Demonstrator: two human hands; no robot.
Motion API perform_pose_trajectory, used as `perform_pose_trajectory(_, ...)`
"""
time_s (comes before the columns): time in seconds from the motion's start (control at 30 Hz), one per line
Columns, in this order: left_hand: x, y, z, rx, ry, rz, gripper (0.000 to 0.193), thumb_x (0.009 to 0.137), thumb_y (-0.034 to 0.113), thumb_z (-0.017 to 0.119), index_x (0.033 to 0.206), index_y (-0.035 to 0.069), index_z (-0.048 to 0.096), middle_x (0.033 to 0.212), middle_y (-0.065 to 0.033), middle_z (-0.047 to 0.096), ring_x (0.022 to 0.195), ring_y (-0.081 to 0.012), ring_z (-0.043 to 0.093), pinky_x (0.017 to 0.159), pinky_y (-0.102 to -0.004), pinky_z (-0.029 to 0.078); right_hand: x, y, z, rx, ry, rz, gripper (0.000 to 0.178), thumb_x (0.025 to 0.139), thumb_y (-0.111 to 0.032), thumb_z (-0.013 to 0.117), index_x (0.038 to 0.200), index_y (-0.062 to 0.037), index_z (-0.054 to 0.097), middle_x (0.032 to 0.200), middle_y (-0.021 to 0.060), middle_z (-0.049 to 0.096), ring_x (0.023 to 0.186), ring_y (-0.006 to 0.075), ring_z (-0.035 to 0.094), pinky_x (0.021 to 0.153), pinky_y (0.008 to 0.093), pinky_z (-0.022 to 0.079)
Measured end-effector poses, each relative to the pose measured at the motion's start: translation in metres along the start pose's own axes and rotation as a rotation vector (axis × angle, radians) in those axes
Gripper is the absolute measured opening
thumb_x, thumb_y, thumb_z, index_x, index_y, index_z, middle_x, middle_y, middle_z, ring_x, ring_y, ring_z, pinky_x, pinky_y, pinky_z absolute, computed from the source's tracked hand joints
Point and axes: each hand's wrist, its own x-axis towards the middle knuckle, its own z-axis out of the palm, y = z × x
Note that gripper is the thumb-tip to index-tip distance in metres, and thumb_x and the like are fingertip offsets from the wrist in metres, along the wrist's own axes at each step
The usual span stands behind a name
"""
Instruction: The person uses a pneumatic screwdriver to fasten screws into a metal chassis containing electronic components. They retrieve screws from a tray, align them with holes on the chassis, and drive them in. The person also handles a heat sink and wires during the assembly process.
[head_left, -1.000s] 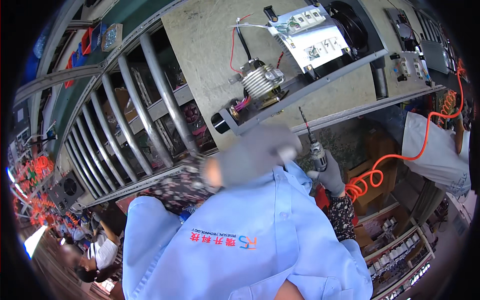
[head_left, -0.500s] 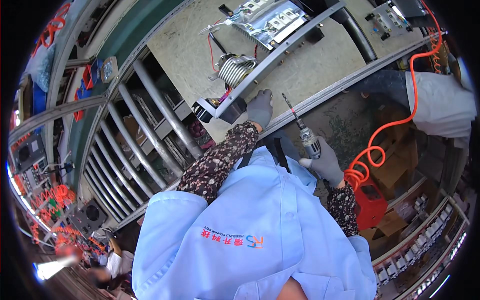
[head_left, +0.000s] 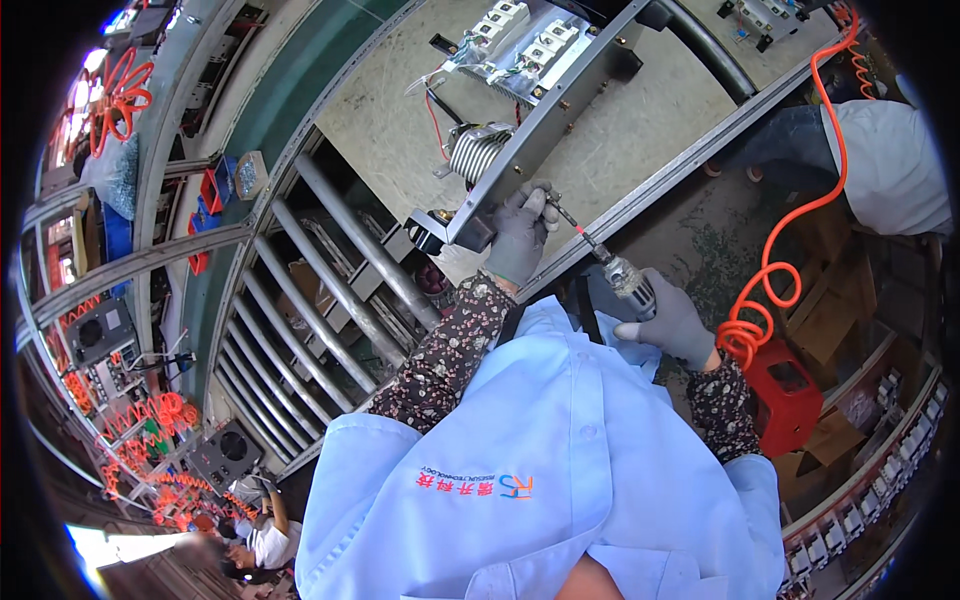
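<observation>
My right hand (head_left: 677,320), in a grey glove, is wrapped round a power screwdriver (head_left: 630,284) with a clear-grey body. Its long bit points up and left, the tip at the fingertips of my left hand (head_left: 517,236). That hand, gloved in grey too, is closed in a pinch on what looks like a small brass-coloured screw (head_left: 553,197), partly hidden by the fingers. Just beside it runs the grey metal panel (head_left: 540,135) of an upright assembly, with screws along its face. Behind the panel are a ribbed metal coil (head_left: 480,152) and a finned heat sink with white-topped modules (head_left: 548,45).
The assembly stands on a pale worktable (head_left: 640,130) with a metal edge rail. Left of it lies a roller conveyor (head_left: 330,260). An orange coiled air hose (head_left: 775,270) hangs at right above a red box-shaped thing (head_left: 785,395). Another person (head_left: 885,165) is at the far right.
The screwdriver has come up and left, so its tip meets my left fingertips. My left hand has lifted and pinched at the bit. The whole view has shifted slightly.
</observation>
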Motion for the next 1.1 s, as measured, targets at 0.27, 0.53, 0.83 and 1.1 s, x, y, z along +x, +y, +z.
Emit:
perform_pose_trajectory(0.27, -0.009, 0.003, 0.006, 0.148, -0.068, 0.030, 0.017, 0.089, 0.013, 0.047, 0.101, 0.002, 0.052, 0.085, -0.0051, 0.054, 0.066, -0.0083, 0.050, 0.059, -0.0205, 0.042, -0.005, 0.015, 0.004, 0.231, -0.055, -0.057, 0.060, 0.056, -0.031, 0.071, 0.105, -0.0070, 0.046, 0.077, 0.0108, 0.055, 0.063, 0.0237, 0.057, 0.062, 0.0337, 0.045)
perform_pose_trajectory(0.53, -0.018, 0.009, 0.019, 0.022, -0.077, -0.020, 0.017, 0.090, 0.014, 0.045, 0.099, 0.002, 0.051, 0.087, -0.0057, 0.054, 0.066, -0.0071, 0.050, 0.060, -0.0209, 0.043, -0.011, 0.007, -0.006, 0.115, 0.022, -0.054, 0.063, 0.052, -0.031, 0.075, 0.103, -0.0067, 0.049, 0.078, 0.0113, 0.056, 0.073, 0.0221, 0.058, 0.065, 0.0325, 0.044)
perform_pose_trajectory(0.83, -0.055, 0.061, 0.063, 0.231, -0.027, -0.190, 0.038, 0.089, 0.033, 0.044, 0.104, -0.001, 0.050, 0.092, -0.0089, 0.056, 0.077, -0.0124, 0.055, 0.067, -0.0219, 0.044, 0.005, -0.008, 0.004, 0.247, 0.079, -0.108, 0.063, 0.051, -0.029, 0.076, 0.101, -0.0033, 0.048, 0.085, 0.0084, 0.057, 0.078, 0.0189, 0.057, 0.071, 0.0309, 0.043)
perform_pose_trajectory(1.1, 0.071, 0.164, -0.045, 1.036, 0.132, 0.165, 0.043, 0.084, 0.039, 0.049, 0.107, 0.003, 0.055, 0.090, -0.0062, 0.059, 0.078, -0.0112, 0.055, 0.071, -0.0261, 0.043, 0.030, 0.021, 0.012, 0.021, 0.049, -0.110, 0.061, 0.051, -0.027, 0.073, 0.101, -0.0054, 0.047, 0.078, 0.0148, 0.057, 0.074, 0.0306, 0.057, 0.067, 0.0350, 0.044)
